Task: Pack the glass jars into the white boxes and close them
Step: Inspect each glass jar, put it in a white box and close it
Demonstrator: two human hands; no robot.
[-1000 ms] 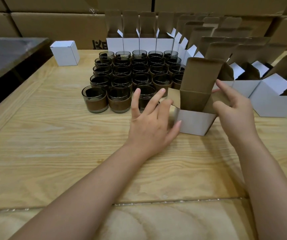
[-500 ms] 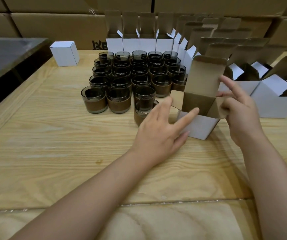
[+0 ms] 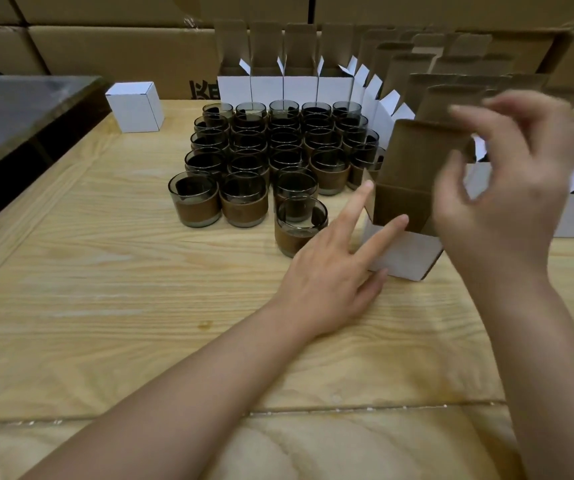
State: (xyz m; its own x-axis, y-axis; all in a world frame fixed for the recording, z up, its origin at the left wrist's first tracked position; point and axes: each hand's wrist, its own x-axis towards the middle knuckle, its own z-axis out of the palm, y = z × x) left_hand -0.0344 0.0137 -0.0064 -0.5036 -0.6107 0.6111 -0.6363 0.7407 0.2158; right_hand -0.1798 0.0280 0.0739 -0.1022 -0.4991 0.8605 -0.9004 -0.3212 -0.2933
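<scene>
Pale pine table [image 3: 105, 289], grain running left to right, with a seam [image 3: 347, 408] across the lower frame. Brown shipping cartons [image 3: 105, 46] wall the top edge. A dark counter [image 3: 18, 109] sits at upper left, one closed white box [image 3: 135, 107] beside it.

Glass jars [image 3: 278, 150] are packed in rows at centre. One lone jar [image 3: 301, 220] stands in front, just left of the open box [image 3: 406, 258], whose lid flap is upright. Open white boxes [image 3: 285, 86] line the back and right.

Left hand [image 3: 327, 285] is flat and spread between that jar and the box, its fingers straight and their tips at the box's left wall. Right hand [image 3: 507, 202] is raised before the flap and blurred, its fingers loosely bent and apparently gripping nothing.

Bare wood runs across the left and the near edge.
</scene>
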